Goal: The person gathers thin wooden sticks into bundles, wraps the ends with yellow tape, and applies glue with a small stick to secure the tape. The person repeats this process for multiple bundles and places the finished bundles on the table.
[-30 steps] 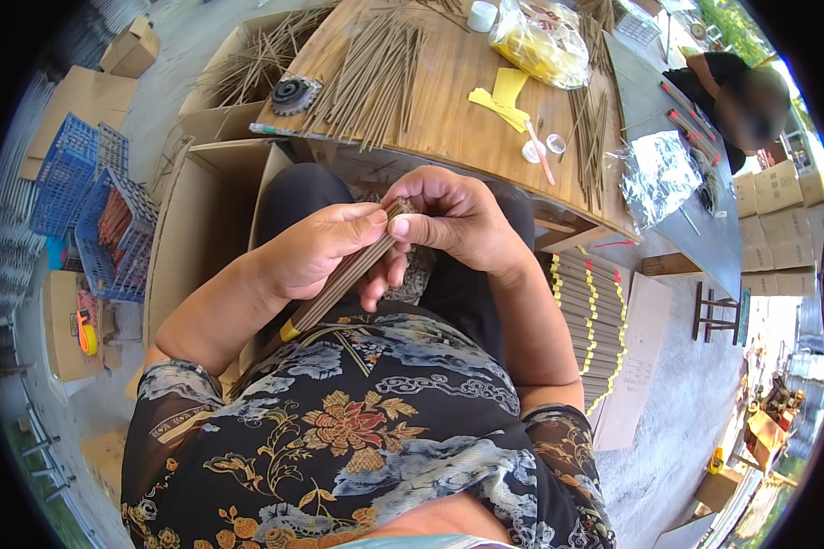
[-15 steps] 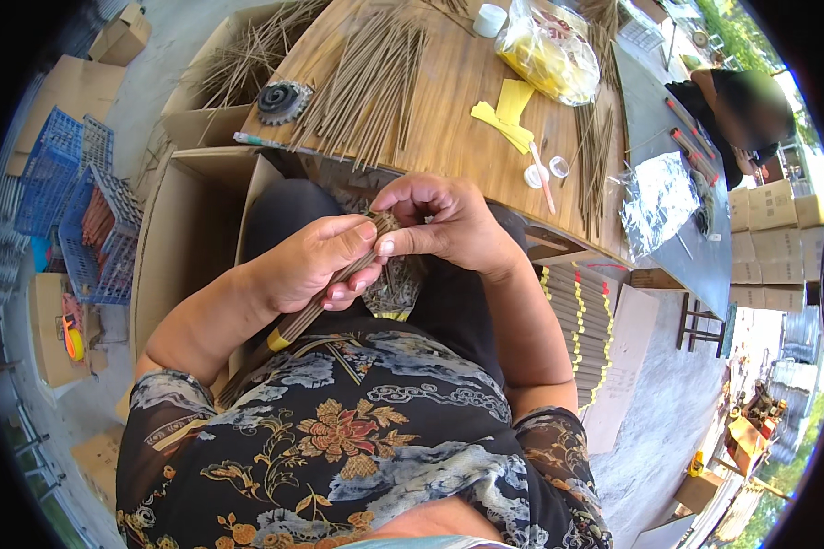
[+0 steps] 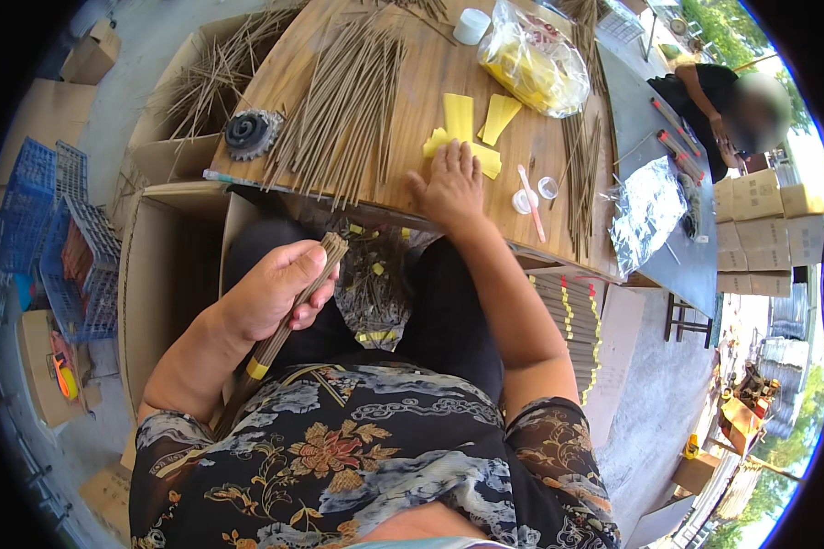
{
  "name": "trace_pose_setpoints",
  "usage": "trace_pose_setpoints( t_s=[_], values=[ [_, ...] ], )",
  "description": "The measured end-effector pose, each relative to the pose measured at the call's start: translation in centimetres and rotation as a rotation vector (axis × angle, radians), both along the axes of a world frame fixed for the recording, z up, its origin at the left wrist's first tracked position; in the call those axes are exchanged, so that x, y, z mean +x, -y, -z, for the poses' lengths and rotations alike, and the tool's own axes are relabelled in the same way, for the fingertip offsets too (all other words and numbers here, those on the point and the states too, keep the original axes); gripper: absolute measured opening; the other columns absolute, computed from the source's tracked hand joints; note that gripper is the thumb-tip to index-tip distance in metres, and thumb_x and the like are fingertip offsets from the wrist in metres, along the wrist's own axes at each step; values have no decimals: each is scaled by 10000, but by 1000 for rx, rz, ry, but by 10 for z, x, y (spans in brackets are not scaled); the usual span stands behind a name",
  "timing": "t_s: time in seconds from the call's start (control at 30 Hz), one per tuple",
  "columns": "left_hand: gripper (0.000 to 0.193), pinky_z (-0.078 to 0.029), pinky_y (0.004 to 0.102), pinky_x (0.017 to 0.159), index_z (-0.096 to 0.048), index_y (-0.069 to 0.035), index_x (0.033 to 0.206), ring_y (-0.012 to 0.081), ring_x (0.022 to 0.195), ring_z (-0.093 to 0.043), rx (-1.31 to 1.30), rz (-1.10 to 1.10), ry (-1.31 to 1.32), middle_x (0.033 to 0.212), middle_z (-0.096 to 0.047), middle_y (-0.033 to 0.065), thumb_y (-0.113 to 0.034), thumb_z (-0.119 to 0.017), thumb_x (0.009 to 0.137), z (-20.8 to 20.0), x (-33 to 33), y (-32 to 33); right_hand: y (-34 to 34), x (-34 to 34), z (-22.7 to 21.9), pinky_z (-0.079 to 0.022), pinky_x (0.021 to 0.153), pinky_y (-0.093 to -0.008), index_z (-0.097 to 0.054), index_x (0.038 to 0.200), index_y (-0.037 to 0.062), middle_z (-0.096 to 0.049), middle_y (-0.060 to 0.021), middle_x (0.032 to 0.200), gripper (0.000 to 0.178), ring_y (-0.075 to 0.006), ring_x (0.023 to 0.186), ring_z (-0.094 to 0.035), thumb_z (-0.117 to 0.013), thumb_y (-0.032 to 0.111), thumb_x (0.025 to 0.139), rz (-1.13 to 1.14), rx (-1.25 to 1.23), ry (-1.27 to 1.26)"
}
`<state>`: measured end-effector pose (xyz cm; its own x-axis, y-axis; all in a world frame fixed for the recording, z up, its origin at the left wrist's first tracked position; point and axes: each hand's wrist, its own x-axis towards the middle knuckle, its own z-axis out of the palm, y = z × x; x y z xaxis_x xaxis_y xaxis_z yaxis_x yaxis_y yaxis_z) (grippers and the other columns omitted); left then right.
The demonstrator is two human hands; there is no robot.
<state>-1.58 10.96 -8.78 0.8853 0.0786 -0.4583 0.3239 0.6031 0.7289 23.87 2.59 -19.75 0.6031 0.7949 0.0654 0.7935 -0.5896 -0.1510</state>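
Note:
My left hand (image 3: 277, 285) is wrapped round a bundle of thin brown incense sticks (image 3: 264, 353), held over my lap at a slant. A yellow paper band (image 3: 257, 368) circles the bundle below the fist, and the stick ends show above the thumb. Out on the wooden table, my right hand (image 3: 450, 188) lies flat with fingers stretched, its fingertips on the yellow paper strips (image 3: 459, 115). Beside those strips are a small round white dish (image 3: 525, 201) and a pale stick with an orange-red end (image 3: 536, 215).
Loose incense sticks (image 3: 348, 110) cover the left of the wooden table (image 3: 430, 73), next to a dark coiled roll (image 3: 252, 134). A clear bag with yellow contents (image 3: 533, 59) lies at the back. Open cardboard box (image 3: 176, 274) and blue crates (image 3: 78, 247) stand left. Another person (image 3: 719, 110) sits far right.
My right hand has left the bundle and reached forward onto the yellow strips. My left hand, still gripping the bundle, has moved slightly left and down.

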Motion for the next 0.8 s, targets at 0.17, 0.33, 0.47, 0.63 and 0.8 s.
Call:
trace_pose_setpoints(
  t_s=[0.17,0.33,0.47,0.63,0.8],
  values=[
    [317,-336,160,388,-472,-64,899,40,428,-364,-5,18,-10,628,-465,20,-376,-419,913,3,0,-1,27,-33,1,-192,1038,-420,-402,1223,-54,-330,-196,1328,669,-334,1256,-270,-493,465,811,-197,167,76],
    [316,-336,160,388,-473,-63,900,37,431,-366,17,32,14,627,-465,18,-376,-424,911,-1,-2,4,36,-29,-20,-320,944,-425,-521,1037,-1,-506,-147,1113,406,-332,1091,-436,-632,224,717,-289,269,-77],
    [269,-336,160,391,-455,-64,891,31,441,-372,18,37,6,617,-460,-8,-323,-395,933,-5,-6,8,43,-23,-14,-365,906,-404,-528,1010,17,-555,-129,1024,328,-323,1020,-489,-605,88,699,-383,440,-117],
    [269,-337,159,391,-458,-63,891,30,440,-375,22,44,14,616,-458,-9,-320,-395,933,-7,-7,11,51,-10,-16,-402,871,-360,-554,915,26,-576,-132,988,210,-303,974,-524,-549,24,705,-493,476,-175],
    [268,-337,159,389,-458,-61,891,30,436,-375,30,41,0,611,-459,-9,-317,-392,935,-7,-5,15,50,-10,-12,-473,706,-344,-575,776,66,-605,-70,873,66,-264,828,-579,-591,102,722,-393,539,-116]
  ],
)
